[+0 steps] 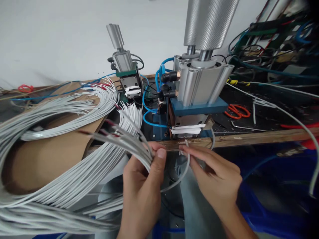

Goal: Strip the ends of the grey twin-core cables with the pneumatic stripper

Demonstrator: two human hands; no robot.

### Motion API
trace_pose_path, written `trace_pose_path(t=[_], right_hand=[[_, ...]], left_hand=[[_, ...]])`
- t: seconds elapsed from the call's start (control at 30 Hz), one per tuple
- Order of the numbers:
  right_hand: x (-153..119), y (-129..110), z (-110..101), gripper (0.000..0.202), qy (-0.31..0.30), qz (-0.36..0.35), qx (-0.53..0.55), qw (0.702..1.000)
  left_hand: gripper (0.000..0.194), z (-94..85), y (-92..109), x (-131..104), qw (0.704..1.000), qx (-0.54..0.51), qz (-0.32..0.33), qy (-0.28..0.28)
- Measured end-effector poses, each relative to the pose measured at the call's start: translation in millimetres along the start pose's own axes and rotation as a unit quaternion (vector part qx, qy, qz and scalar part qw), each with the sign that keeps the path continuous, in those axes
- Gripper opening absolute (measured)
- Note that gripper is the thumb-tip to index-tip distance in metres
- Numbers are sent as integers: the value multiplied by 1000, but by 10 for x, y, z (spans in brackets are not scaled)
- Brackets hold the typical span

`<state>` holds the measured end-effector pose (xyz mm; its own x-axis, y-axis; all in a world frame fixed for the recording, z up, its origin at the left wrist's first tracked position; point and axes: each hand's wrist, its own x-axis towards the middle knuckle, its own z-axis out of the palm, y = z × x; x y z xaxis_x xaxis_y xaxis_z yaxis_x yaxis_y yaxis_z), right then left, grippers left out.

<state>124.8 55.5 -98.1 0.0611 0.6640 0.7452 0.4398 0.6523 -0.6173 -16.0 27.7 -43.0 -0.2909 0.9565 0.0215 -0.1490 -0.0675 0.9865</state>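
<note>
My left hand [146, 186] is closed round a bunch of grey cables [134, 147], whose stripped ends fan out to the upper left with dark red tips. Between the thumb and fingertips of my right hand [214, 176] is a single grey cable [183, 174], which bends down and back toward my left hand. Its tip points up, just below the pneumatic press [199, 84] with the blue plate. White strips [188, 128] cover the front of the press's lower block. What the other ends of the bunch look like is hidden behind my left hand.
Coiled grey cables [99, 166] lie on brown cardboard [50, 159] at the left. A smaller press [124, 63] stands behind them. Blue air hoses run between the presses. Red-handled scissors [238, 111] and a hex key [246, 127] lie right, behind the wooden table edge [239, 138].
</note>
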Motion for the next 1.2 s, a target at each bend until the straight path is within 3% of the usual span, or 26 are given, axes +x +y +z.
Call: trace_pose_path(t=[0.2,0.43,0.8,1.2], right_hand=[[146,47,60,32,31,22,-18,999],[221,36,94,25,26,39,-22,999],[272,-20,106,21,1,77,0,997],[283,-55,100,20,-7,73,-9,997]], left_hand=[[14,83,266,-20,996,-51,37,70],[16,93,334,-17,991,-52,13,119],[14,107,327,-7,993,-51,26,106],[15,125,357,-61,989,-56,13,134]])
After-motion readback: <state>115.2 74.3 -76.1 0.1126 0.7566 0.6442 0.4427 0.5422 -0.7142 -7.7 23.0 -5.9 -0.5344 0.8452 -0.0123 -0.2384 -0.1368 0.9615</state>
